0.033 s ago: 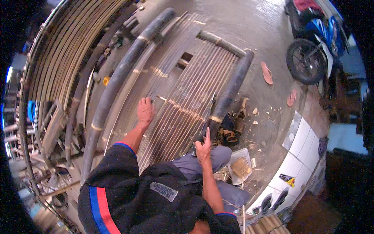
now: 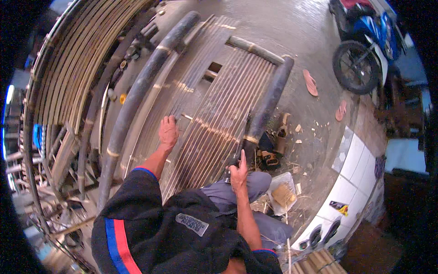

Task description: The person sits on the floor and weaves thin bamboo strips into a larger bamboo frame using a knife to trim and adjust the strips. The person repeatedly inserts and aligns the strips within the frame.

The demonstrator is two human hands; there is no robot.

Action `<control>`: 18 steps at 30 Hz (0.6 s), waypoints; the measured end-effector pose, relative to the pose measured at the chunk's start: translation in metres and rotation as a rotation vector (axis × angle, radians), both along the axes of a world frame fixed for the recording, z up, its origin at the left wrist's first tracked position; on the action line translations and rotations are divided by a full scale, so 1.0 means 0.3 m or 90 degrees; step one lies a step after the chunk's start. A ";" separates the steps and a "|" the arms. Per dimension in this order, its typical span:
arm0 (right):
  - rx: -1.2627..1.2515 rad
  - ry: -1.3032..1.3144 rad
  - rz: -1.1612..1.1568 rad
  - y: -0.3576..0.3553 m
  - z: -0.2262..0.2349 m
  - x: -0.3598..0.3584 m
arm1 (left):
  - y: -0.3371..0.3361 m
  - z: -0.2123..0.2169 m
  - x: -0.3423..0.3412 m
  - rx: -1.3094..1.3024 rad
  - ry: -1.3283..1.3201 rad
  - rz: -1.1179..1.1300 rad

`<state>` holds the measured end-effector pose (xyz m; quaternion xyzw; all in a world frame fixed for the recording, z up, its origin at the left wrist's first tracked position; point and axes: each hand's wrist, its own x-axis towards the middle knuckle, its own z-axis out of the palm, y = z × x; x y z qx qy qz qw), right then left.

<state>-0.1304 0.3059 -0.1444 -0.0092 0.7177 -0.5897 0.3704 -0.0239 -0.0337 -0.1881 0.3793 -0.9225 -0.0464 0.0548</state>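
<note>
A bamboo bench or bed frame lies before me, with a surface of narrow bamboo slats (image 2: 223, 98) between thick, dark bamboo poles (image 2: 132, 98). My left hand (image 2: 169, 133) rests over the slats left of the middle, its fingers stretched forward and holding nothing I can see. Close to the near end of the right-hand pole (image 2: 273, 98), my right hand (image 2: 238, 174) is closed around a dark tool (image 2: 233, 162). Its thumb points forward along the pole; most of the tool is hidden, so its kind cannot be made out.
Beside my knee are a white plastic tub (image 2: 282, 194) and a black-and-yellow power tool (image 2: 268, 159), with wood chips around. Pink sandals (image 2: 310, 82) lie farther right, near a motorcycle (image 2: 358, 64). Another slatted bamboo piece (image 2: 75, 68) stands at the left.
The whole view has shifted slightly, so the bench sits a little farther left in the picture. Both hands keep nearly the same place and pose.
</note>
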 end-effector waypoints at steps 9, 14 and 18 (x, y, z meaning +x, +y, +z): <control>-0.148 -0.084 -0.143 0.052 0.042 -0.035 | -0.031 0.007 -0.084 0.025 0.009 -0.087; -0.170 0.053 -0.154 0.043 0.049 0.037 | -0.043 0.043 -0.032 0.084 0.077 -0.021; -0.155 0.040 -0.230 0.097 0.099 0.136 | 0.003 0.148 -0.066 0.202 0.118 0.040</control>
